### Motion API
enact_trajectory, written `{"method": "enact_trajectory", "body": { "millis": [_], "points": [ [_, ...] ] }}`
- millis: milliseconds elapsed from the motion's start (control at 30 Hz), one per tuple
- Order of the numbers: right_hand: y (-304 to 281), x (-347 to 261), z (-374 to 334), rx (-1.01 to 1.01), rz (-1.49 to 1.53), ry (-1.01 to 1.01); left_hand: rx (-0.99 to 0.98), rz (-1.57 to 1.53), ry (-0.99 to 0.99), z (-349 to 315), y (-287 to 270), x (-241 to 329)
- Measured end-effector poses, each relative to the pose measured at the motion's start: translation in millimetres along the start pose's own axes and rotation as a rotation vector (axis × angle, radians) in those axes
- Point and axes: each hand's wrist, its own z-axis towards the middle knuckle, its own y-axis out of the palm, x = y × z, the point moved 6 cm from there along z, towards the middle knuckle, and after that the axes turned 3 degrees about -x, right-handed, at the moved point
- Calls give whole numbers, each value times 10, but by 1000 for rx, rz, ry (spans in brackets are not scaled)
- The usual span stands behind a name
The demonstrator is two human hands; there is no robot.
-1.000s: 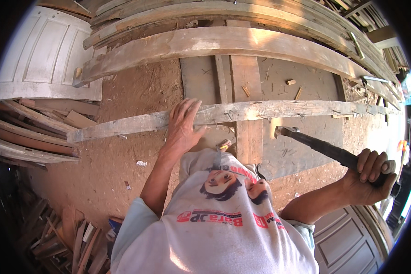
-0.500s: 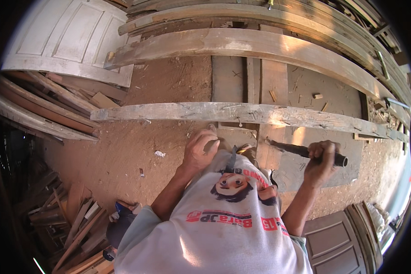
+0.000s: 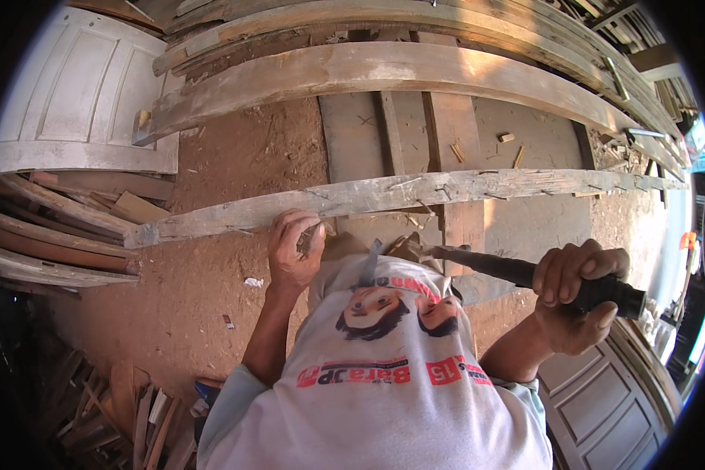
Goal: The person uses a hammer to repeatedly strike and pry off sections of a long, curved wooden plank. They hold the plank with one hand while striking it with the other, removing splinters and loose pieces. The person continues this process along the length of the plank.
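A weathered wooden beam (image 3: 352,197) with several bent nails sticking out lies crosswise before me. Against its near edge, left of the middle, is my left hand (image 3: 294,247). Its fingers are curled toward the thumb; whatever they may hold is too hidden to name. My right hand (image 3: 576,290) is wrapped around the thick black grip of a long black-handled tool (image 3: 493,265). The tool points left over my lap, below the beam, with its brownish far end near my shirt's edge. The exact shape of that end cannot be made out.
A second, wider beam (image 3: 352,69) lies parallel beyond, with stacked timber (image 3: 525,27) behind it. A white panelled door (image 3: 78,94) is at far left, above scrap boards (image 3: 63,243). Broken wood (image 3: 141,423) lies at lower left, and a grey panelled door (image 3: 603,399) at lower right.
My left hand has come up to the near beam's edge. The right hand and its tool are lower and nearer to me. The view has shifted, so the beams appear farther left and tilted.
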Motion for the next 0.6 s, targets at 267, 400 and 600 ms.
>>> {"method": "enact_trajectory", "body": {
  "millis": [267,400,600],
  "points": [
    [862,267,247,223,-199,-142,-37,-139,39,370,-362,-376],
    [1316,512,339,210,-334,-135,-92,-183,78,456,-464,-522],
    [2321,1230,620,-450,-820,69,-72,-224,93,428,-544,-623]
  ]
}}
